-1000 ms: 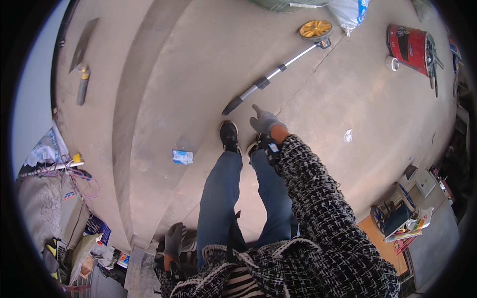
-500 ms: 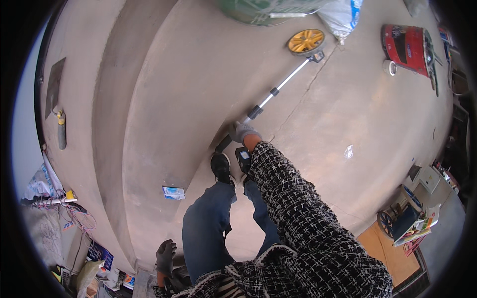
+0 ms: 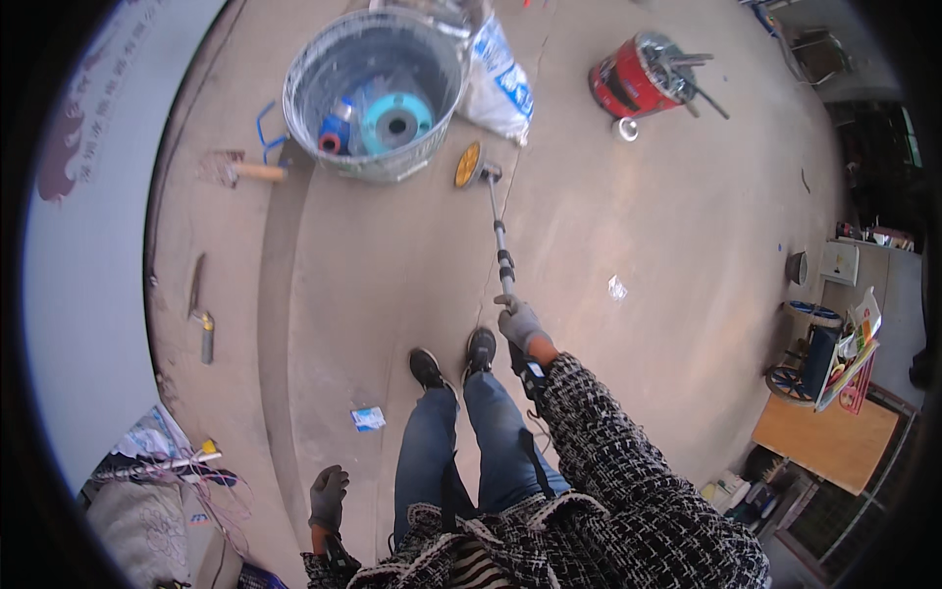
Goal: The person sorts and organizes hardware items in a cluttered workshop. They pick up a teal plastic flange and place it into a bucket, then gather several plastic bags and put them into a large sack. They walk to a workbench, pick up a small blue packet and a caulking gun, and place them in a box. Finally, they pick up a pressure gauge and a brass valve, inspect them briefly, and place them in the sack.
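Observation:
My right hand (image 3: pixel 520 322), in a grey work glove, is closed around the grip of a long telescopic pole tool (image 3: pixel 501 240). The pole reaches forward over the floor to a tilted round head with a yellow disc (image 3: pixel 469 165). A black handle end and a strap hang below my right wrist, partly hidden by the sleeve. Low on the left, my left hand (image 3: pixel 329 497), gloved in dark grey, is held out beside my leg with its fingers loosely bent and nothing seen in them.
A large bucket (image 3: pixel 306 147) with tools and a turquoise disc stands ahead beside a white sack (image 3: pixel 498 93). Farther right are a red bucket (image 3: pixel 628 83) and a tape roll (image 3: pixel 625 129). Trowels (image 3: pixel 257 172) lie left near a low floor step (image 3: pixel 280 294). A wheeled cart (image 3: pixel 819 353) stands right.
The view has swung up and left, bringing the bucket's inside into sight. My right hand has moved forward from near my shoes, and the pole now points more straight ahead.

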The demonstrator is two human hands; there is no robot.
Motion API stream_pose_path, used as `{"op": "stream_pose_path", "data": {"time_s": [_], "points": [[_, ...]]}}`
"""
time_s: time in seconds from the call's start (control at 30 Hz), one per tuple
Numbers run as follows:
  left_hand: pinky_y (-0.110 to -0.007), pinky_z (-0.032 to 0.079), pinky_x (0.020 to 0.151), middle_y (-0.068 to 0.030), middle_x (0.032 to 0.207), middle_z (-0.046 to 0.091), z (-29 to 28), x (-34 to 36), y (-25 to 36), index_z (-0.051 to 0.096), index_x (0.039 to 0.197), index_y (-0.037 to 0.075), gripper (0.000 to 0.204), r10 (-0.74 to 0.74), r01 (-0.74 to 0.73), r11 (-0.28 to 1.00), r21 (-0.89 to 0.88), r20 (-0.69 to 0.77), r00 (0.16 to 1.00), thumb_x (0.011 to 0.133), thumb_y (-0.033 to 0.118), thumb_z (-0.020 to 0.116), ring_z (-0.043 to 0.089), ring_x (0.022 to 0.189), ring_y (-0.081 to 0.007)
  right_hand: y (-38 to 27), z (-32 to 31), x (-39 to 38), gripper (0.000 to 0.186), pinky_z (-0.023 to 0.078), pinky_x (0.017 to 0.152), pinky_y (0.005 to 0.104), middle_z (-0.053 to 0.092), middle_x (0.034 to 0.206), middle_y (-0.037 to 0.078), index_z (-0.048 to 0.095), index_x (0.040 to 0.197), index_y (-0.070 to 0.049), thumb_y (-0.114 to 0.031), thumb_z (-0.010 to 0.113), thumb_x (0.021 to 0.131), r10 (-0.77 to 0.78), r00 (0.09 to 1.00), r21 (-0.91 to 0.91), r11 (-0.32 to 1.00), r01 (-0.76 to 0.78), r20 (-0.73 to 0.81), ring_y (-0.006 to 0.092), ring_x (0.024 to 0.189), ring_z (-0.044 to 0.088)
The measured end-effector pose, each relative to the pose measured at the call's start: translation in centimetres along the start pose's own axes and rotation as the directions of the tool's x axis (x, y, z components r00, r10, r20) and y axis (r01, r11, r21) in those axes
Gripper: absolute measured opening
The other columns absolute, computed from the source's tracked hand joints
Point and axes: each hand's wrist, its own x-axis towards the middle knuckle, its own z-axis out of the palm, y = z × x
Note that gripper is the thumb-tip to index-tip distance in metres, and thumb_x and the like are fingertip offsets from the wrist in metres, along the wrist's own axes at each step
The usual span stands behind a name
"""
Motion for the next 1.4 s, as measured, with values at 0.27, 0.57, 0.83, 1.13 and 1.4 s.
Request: {"op": "stream_pose_path", "data": {"time_s": [0.27, 0.57, 0.83, 1.13, 1.4], "points": [[-0.026, 0.048, 0.075, -0.0048, 0.103, 0.068, 6.9, -5.3, 11.9, 0.062, 0.121, 0.005, 0.034, 0.295, -0.316, 0.939, 0.139, 0.148, 0.944, 0.095, 0.026, 0.061, 0.063, 0.094, -0.0140, 3.7, -15.4, -11.7, 0.062, 0.051, 0.057, 0.0318, 0.057, 0.078, 0.005, 0.039, 0.143, -0.007, -0.004, 0.060, 0.085, -0.063, 0.963, 0.757, 0.633, -0.163, 0.261, 0.0172, 0.062, 0.057], [-0.031, 0.048, 0.091, -0.0085, 0.116, 0.066, 19.4, -11.0, 24.9, 0.058, 0.128, 0.003, 0.041, 0.459, -0.567, 0.797, 0.208, 0.403, 0.792, 0.099, 0.032, 0.054, 0.062, 0.107, -0.0176, 11.4, -24.1, -25.7, 0.060, 0.049, 0.052, 0.0296, 0.057, 0.080, 0.006, 0.041, 0.141, -0.009, -0.005, 0.058, 0.084, 0.178, 0.984, 0.802, 0.592, -0.080, -0.033, 0.0159, 0.058, 0.056], [-0.030, 0.049, 0.090, -0.0111, 0.116, 0.068, 31.1, -10.5, 36.8, 0.058, 0.130, -0.002, 0.046, 0.353, -0.720, 0.574, 0.391, 0.675, 0.648, 0.099, 0.031, 0.052, 0.064, 0.105, -0.0188, 10.2, -24.3, -30.2, 0.049, 0.051, 0.057, 0.0279, 0.059, 0.082, 0.008, 0.042, 0.134, 0.000, -0.007, 0.059, 0.088, 0.305, 0.933, 0.981, 0.087, 0.172, -0.191, 0.0159, 0.062, 0.058], [-0.031, 0.049, 0.089, -0.0105, 0.108, 0.072, 44.9, -13.8, 48.2, 0.066, 0.121, 0.000, 0.044, 0.138, -0.870, 0.050, 0.490, 0.860, 0.492, 0.096, 0.033, 0.053, 0.065, 0.102, -0.0179, 5.0, -14.1, -27.2, 0.011, 0.046, 0.044, 0.0287, 0.059, 0.064, 0.008, 0.058, 0.082, -0.001, -0.011, 0.063, 0.084, 0.630, 0.776, 1.000, -0.002, -0.021, 0.018, 0.0171, 0.049, 0.055], [-0.029, 0.050, 0.087, -0.0122, 0.114, 0.070, 50.9, -13.8, 48.4, 0.062, 0.126, 0.000, 0.043, -0.144, -0.892, 0.040, 0.450, 0.886, 0.440, 0.097, 0.029, 0.052, 0.065, 0.106, -0.0190, 0.6, -0.6, -32.1, 0.020, 0.046, 0.045, 0.0312, 0.060, 0.060, 0.008, 0.062, 0.075, 0.002, -0.016, 0.065, 0.081, 0.713, 0.674, 0.975, -0.218, -0.048, 0.193, 0.0181, 0.048, 0.057]]}}
